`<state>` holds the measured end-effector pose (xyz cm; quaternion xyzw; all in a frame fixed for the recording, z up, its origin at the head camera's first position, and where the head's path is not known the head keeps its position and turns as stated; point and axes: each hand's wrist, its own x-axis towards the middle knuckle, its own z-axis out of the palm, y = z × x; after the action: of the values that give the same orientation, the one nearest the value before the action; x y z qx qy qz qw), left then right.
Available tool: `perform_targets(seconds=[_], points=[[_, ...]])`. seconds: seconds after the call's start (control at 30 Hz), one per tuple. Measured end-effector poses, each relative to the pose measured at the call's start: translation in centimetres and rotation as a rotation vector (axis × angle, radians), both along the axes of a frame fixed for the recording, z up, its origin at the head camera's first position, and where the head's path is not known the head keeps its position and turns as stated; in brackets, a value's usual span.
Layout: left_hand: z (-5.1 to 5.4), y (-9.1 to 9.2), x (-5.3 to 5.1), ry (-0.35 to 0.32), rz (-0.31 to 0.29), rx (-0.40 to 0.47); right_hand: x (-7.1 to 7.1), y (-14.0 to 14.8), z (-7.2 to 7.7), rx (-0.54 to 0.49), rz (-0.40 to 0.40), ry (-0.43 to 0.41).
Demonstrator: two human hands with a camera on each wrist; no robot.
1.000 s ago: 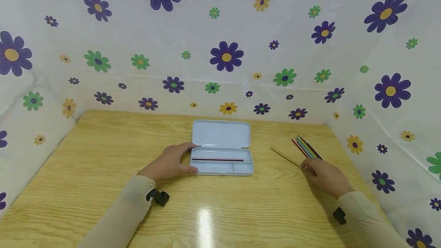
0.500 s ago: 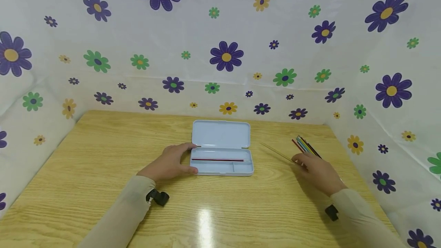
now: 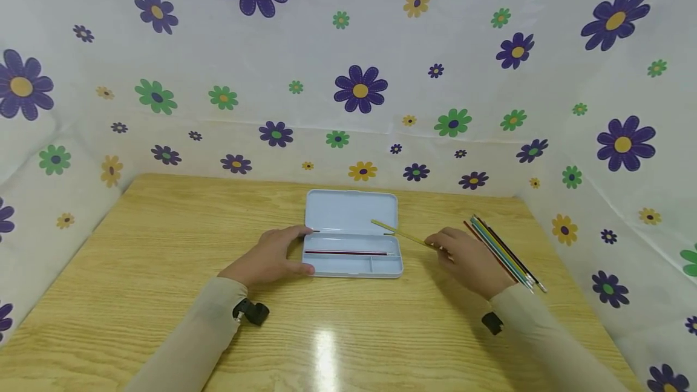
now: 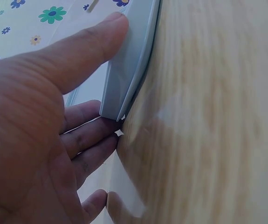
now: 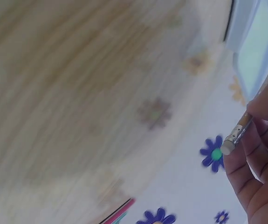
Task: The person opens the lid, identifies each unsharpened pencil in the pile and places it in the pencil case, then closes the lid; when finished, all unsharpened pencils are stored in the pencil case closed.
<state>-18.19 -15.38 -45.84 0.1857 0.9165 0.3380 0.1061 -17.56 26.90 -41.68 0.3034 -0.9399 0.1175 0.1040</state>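
A light blue pencil case (image 3: 337,266) lies with its lid raised at the middle of the table, a dark red pencil (image 3: 348,253) in its long compartment. The left hand (image 3: 269,257) rests at the case's left end, thumb on the near corner and fingers at the hinge side; in the left wrist view the thumb (image 4: 94,46) lies along the case wall. The right hand (image 3: 471,262) pinches a yellow-gold pencil (image 3: 403,233) near its eraser end, its far end over the case's right side. In the right wrist view the white eraser (image 5: 227,147) sticks out behind the thumb.
Several pencils (image 3: 503,250), red, blue, yellow and dark, lie in a slanted bunch right of the right hand. The wooden table (image 3: 218,343) meets a flowered white cloth (image 3: 305,41) at the back and sides.
The right hand has moved left from beside the bunch, bringing the yellow-gold pencil over to the case. More of the bunch shows. The left hand stays in place.
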Motion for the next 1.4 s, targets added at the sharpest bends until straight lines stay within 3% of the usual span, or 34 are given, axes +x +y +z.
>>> perform_targets(seconds=[0.33,0.87,1.4], points=[[-0.1,-0.1,0.0,0.005,0.005,-0.003,-0.7,-4.6,0.0,0.019,0.102,0.039],[-0.1,-0.3,0.1,0.0,0.008,-0.004,-2.5,-9.6,-0.6,0.112,0.185,-0.055],[0.0,0.0,0.0,0.005,0.001,-0.023,-2.8,-10.9,-0.3,0.176,0.144,-0.154]])
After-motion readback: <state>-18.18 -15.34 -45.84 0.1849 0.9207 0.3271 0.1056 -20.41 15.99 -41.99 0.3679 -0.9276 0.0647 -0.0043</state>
